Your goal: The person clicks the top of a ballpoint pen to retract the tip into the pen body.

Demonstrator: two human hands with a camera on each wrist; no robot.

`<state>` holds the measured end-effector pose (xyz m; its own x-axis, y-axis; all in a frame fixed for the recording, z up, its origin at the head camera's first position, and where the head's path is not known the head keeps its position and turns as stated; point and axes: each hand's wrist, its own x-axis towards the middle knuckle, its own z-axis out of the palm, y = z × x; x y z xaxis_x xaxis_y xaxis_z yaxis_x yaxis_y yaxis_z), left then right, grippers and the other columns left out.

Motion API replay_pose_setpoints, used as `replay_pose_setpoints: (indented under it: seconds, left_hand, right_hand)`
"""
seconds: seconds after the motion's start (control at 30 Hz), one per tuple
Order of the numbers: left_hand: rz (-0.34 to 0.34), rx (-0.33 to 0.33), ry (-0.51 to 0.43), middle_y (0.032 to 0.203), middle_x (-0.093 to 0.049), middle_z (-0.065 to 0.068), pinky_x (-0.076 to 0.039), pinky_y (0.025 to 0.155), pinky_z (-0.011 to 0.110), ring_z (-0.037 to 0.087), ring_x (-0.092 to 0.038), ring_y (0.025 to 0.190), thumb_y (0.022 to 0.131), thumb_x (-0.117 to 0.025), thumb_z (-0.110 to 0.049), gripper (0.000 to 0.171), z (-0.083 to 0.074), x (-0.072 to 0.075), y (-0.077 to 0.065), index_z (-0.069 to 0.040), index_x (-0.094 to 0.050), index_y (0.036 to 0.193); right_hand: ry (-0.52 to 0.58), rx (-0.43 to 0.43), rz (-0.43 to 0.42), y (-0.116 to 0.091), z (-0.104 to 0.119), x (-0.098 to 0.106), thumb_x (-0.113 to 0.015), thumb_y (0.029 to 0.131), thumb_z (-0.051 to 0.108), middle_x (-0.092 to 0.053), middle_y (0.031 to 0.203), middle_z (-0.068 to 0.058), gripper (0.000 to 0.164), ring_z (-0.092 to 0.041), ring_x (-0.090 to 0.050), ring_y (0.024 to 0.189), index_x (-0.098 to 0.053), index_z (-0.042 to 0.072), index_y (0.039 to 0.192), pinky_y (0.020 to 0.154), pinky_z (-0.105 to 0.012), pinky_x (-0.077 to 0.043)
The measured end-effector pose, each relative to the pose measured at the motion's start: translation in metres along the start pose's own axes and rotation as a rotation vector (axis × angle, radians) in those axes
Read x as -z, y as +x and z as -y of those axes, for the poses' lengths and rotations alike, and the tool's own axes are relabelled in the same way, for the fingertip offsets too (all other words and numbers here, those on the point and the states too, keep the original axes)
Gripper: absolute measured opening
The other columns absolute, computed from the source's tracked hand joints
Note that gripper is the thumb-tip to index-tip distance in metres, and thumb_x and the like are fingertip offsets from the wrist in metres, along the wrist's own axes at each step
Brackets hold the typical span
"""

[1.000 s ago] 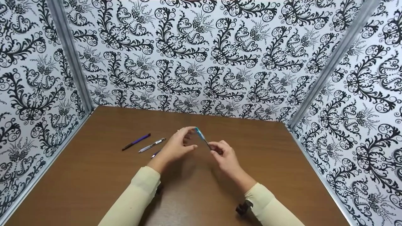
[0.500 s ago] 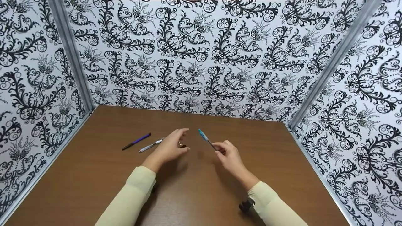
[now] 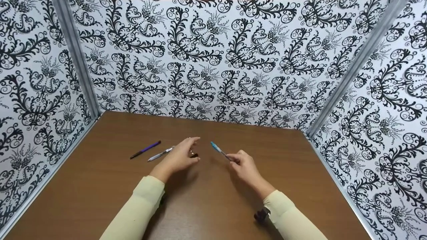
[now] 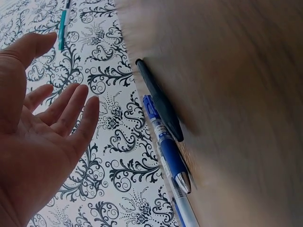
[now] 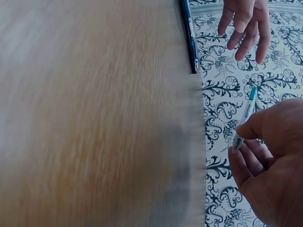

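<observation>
My right hand (image 3: pixel 245 166) pinches a slim pen (image 3: pixel 219 150) with a teal end between thumb and fingers. The pen is held above the table, its teal end pointing up-left, away from me. In the right wrist view the pen's clear barrel (image 5: pixel 247 112) shows above the fingertips. My left hand (image 3: pixel 178 156) hovers to the left, fingers spread and loosely bent, holding nothing. Beneath it lie a dark, thick-bodied pen (image 4: pixel 160 101) and a blue pen with a silver tip (image 4: pixel 171 151), mostly hidden in the head view.
Left of my left hand, a clear-and-grey pen (image 3: pixel 160 154) and a purple pen with black ends (image 3: pixel 145 150) lie on the brown table (image 3: pixel 213 206). Patterned walls (image 3: pixel 213 66) enclose the table at the back and both sides.
My left hand has drawn away leftward from the teal end of the pen, over the pens on the table. The pen in my right hand has tipped lower, and that hand has shifted slightly right.
</observation>
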<state>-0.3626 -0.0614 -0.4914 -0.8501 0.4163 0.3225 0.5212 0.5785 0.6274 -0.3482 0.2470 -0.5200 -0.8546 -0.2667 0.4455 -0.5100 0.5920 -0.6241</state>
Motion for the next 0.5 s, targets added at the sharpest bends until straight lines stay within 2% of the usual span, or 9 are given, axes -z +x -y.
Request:
replay_pose_setpoints:
  seconds: [0.27,0.37,0.5]
  left_hand:
    - [0.019,0.007,0.004,0.145,-0.064,0.016,-0.05,0.113,0.057,0.035,-0.065,0.128,0.095,-0.087,-0.013,0.08,0.002,0.001,0.0,-0.005,-0.047,0.164]
    - [0.026,0.01,0.009,0.147,-0.064,0.017,-0.046,0.116,0.062,0.038,-0.064,0.131,0.095,-0.087,-0.013,0.08,0.002,0.002,-0.001,-0.005,-0.047,0.164]
    - [0.031,-0.001,0.003,0.148,-0.063,0.019,-0.046,0.116,0.061,0.042,-0.063,0.133,0.094,-0.086,-0.013,0.08,0.003,0.002,-0.002,-0.005,-0.048,0.164]
  right_hand:
    - [-0.053,-0.008,0.036,0.002,-0.01,-0.002,-0.074,0.094,-0.012,-0.063,0.089,-0.004,0.027,-0.02,-0.064,0.086,-0.085,0.0,0.116,0.079,-0.031,-0.056]
    - [-0.079,-0.015,0.043,0.003,-0.013,-0.003,-0.074,0.094,-0.011,-0.062,0.089,-0.003,0.028,-0.018,-0.062,0.086,-0.085,0.002,0.116,0.079,-0.031,-0.056]
    - [-0.129,-0.038,0.068,0.003,-0.013,-0.002,-0.073,0.094,-0.012,-0.061,0.089,-0.003,0.032,-0.015,-0.056,0.084,-0.085,0.004,0.119,0.078,-0.031,-0.054]
